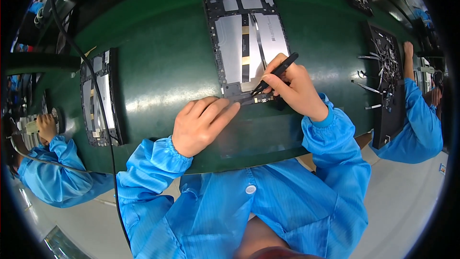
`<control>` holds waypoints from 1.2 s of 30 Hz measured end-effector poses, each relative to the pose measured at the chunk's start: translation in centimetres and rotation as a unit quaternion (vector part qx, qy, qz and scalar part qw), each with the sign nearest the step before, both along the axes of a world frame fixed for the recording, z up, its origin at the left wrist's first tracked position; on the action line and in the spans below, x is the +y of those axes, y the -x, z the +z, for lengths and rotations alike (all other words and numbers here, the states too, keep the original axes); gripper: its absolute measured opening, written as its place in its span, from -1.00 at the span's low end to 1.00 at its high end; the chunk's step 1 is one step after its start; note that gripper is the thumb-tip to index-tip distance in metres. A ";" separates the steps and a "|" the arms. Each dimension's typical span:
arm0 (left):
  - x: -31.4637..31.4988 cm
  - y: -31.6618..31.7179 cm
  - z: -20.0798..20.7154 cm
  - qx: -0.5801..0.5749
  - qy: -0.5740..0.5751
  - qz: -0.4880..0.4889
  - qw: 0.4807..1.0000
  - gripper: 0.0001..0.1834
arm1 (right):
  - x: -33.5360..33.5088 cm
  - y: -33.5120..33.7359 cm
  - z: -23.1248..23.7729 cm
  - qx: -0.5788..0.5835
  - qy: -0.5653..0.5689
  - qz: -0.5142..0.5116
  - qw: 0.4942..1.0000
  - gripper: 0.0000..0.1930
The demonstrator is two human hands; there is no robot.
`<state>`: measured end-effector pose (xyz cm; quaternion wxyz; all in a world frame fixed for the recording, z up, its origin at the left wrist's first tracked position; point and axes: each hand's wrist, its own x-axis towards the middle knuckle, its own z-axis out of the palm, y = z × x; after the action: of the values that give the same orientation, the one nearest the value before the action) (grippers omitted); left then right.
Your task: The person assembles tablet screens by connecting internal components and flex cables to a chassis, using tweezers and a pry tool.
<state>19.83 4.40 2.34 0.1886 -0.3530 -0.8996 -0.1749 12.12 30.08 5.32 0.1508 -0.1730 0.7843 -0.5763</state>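
An opened tablet chassis, black-framed with silver panels, lies on the green bench in front of me. Dark and gold ribbon cables run down its middle. My right hand pinches black tweezers, their tips down at the chassis's lower edge, beside a small circuit board. At the lower left corner, my left hand rests with its fingers stretched out toward that same edge, the fingertips touching it. What lies under those fingertips is hidden.
A second opened tablet chassis lies to the left, crossed by a hanging black cable. At right stands a black tray full of ribbon cables. Co-workers in blue sleeves sit on both sides.
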 end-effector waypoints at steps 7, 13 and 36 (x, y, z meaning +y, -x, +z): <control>0.0 0.1 -0.2 0.004 -0.011 -0.001 1.000 -0.48 | 0.0 0.0 -0.2 -0.015 0.035 -0.011 0.999 -0.86; 0.1 0.1 -0.3 0.014 -0.003 0.000 1.000 -0.45 | -0.1 -0.1 -0.4 -0.029 0.049 -0.016 0.998 -0.85; 1.2 0.0 0.4 -0.022 0.023 0.024 0.999 -0.38 | -0.1 0.0 -0.5 0.023 0.020 -0.009 0.999 -0.81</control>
<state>19.87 5.57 2.71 0.1650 -0.3317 -0.9155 -0.1570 12.16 29.98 4.81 0.1235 -0.1821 0.7773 -0.5894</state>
